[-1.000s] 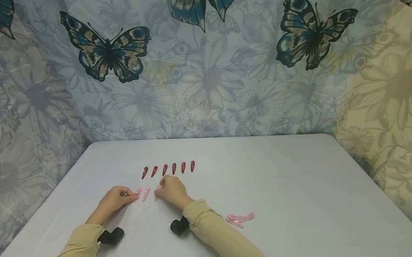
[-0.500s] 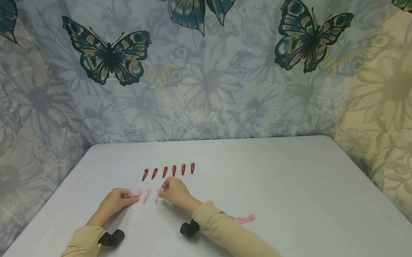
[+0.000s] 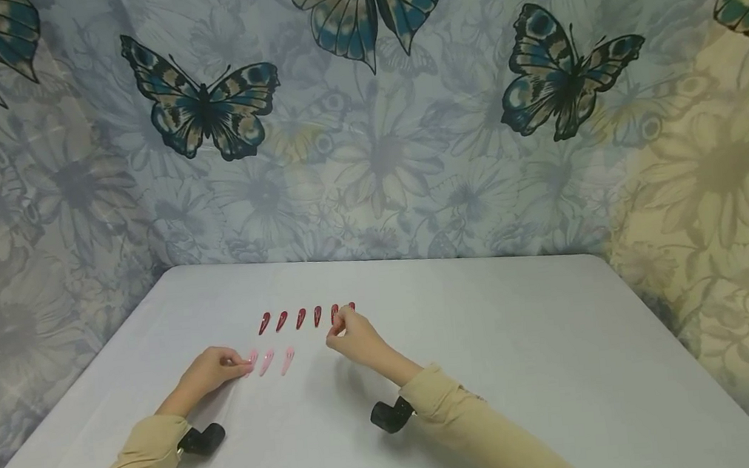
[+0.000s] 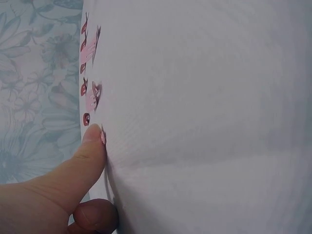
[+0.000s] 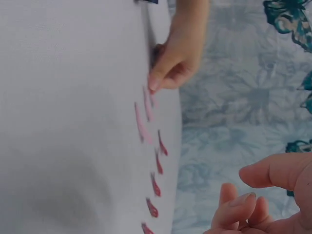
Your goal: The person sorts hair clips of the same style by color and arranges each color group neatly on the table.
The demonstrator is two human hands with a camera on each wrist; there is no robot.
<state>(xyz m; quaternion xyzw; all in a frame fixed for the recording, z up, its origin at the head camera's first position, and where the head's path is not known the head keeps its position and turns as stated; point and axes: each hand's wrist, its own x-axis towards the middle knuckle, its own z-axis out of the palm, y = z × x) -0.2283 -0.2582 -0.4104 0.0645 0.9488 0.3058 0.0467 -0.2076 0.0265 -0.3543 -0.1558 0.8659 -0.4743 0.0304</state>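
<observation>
My left hand (image 3: 207, 370) pinches the leftmost pink hair clip (image 3: 253, 357) against the white table, thumb tip (image 4: 91, 133) right at its edge in the left wrist view. Beside it lie a second pink clip (image 3: 266, 363) and a third pink clip (image 3: 288, 360), all slanted alike. My right hand (image 3: 366, 345) is raised over the table, right of the third clip. Its fingers (image 5: 234, 212) are loosely bent with a gap to the thumb, and nothing is between them. In the head view it overlaps the right end of a row of several red hair clips (image 3: 301, 318).
The white table (image 3: 521, 310) meets a butterfly-patterned wall cloth (image 3: 384, 151) at its far edge. Black wrist devices (image 3: 392, 415) are strapped at both tan sleeves (image 3: 492, 432). The right sleeve covers the spot where loose pink clips lay earlier.
My right hand has let go of the third pink clip, risen and moved right. That clip now lies in the row. The left hand stays at the leftmost clip.
</observation>
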